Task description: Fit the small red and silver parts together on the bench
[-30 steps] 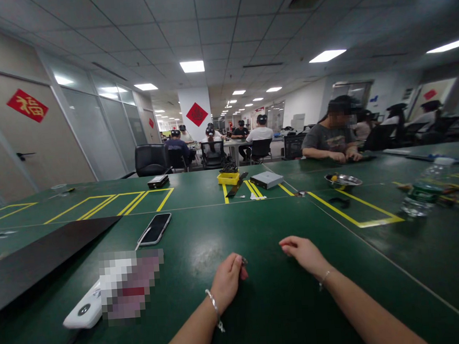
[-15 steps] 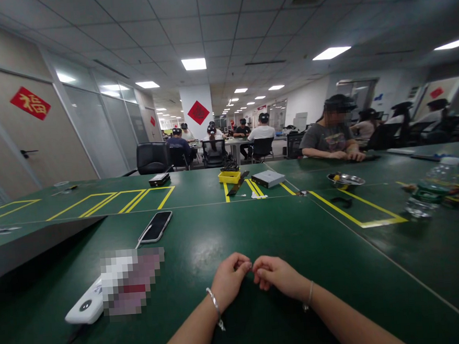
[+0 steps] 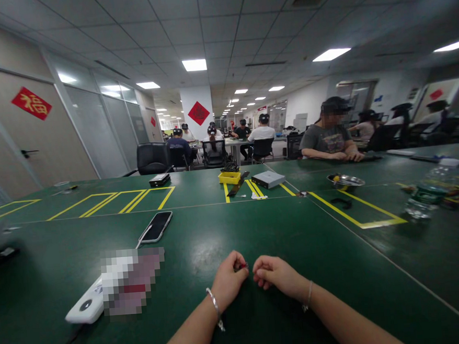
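Note:
My left hand (image 3: 229, 278) rests on the green table (image 3: 202, 237), fingers curled and the thumb closed toward the index finger. A tiny dark-red spot shows between its fingertips, too small to name. Just to the right lies my right hand (image 3: 281, 277), a narrow gap apart, its fingers curled inward and pinched; whatever is inside them, if anything, is hidden. A bracelet circles each wrist. To the left of my hands are a phone (image 3: 157, 227) with a cable and a white device (image 3: 85, 306), partly covered by a blurred patch.
Farther back stand a yellow basket (image 3: 229, 178), a grey box (image 3: 268, 179), a black box (image 3: 160, 180) and a metal bowl (image 3: 346, 180). A water bottle (image 3: 429, 189) is at the right. Across the table sits a person (image 3: 325, 139). Yellow tape marks the tabletop.
A large dark panel at the left has swung away, leaving a blurred dark shape at the edge. My left fingertips have shifted slightly, exposing the red spot. My right hand stays nearly still.

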A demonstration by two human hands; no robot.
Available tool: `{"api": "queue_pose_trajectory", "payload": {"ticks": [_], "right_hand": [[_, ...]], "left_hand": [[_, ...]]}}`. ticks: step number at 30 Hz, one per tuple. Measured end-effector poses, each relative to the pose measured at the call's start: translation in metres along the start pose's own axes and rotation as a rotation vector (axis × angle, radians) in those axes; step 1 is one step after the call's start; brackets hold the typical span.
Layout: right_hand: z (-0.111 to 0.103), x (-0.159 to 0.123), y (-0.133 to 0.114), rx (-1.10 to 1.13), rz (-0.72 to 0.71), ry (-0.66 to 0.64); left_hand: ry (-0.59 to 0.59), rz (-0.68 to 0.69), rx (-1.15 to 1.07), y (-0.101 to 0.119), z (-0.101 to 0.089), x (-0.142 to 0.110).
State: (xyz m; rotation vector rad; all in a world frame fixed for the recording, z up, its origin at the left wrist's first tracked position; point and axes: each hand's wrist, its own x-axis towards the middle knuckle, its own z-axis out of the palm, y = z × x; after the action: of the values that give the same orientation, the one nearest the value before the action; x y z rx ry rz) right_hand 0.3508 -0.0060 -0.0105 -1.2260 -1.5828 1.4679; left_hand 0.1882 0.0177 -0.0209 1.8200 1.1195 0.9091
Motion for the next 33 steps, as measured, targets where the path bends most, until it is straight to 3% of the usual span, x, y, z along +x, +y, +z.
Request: {"api": "queue_pose_trajectory", "payload": {"ticks": [15, 33], "right_hand": [[0.0018, 0.0007, -0.0014, -0.004, 0.001, 0.044], [0.0048, 0.0041, 0.0032, 0.062, 0.008, 0.18]], "left_hand": [[-0.101, 0.055, 0.054, 0.007, -0.0033, -0.0033], [0.015, 0.049, 0.091, 0.0009, 0.0032, -0.0018]]}}
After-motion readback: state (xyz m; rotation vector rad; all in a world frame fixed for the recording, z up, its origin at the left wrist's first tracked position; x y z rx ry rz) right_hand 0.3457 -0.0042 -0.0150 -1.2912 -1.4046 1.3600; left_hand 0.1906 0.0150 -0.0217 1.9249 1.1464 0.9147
